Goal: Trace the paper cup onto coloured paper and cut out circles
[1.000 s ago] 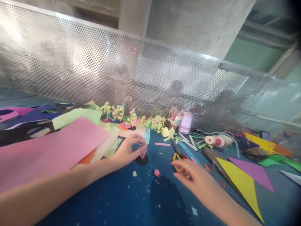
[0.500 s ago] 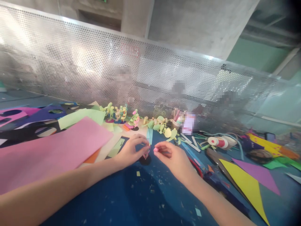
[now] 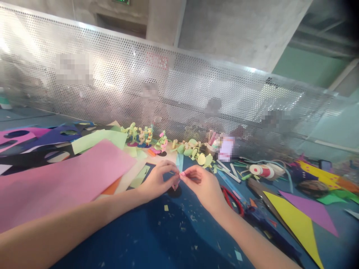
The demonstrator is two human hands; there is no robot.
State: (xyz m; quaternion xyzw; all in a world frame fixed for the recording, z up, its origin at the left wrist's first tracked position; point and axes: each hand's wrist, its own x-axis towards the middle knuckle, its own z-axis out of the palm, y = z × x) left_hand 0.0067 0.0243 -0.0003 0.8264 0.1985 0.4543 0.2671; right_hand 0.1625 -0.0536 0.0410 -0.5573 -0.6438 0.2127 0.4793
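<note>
Fingers [image 3: 194,171] of the right hand [image 3: 206,186] pinch a pink scrap [image 3: 182,174]. Left hand [image 3: 157,179], alongside, pinches a pink form [image 3: 175,186] — black disc [image 3: 176,192] below.

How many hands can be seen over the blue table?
2: the left hand near the centre, the right hand beside it, pinching a small pink piece. Others may be hidden behind the perforated screen.

Pink piece [image 3: 183,174], perhaps foam, between hands [image 3: 206,188]

My blue bench [image 3: 126,243] carries a pink sheet [image 3: 81,179] overlapping a light-green sheet [image 3: 99,141] at frame left, tiny scraps [image 3: 166,207] at lower centre, and a red-handled tool [image 3: 239,205], yellow sheet [image 3: 298,226], purple sheet [image 3: 314,211] and spool [image 3: 262,170] at right.
</note>
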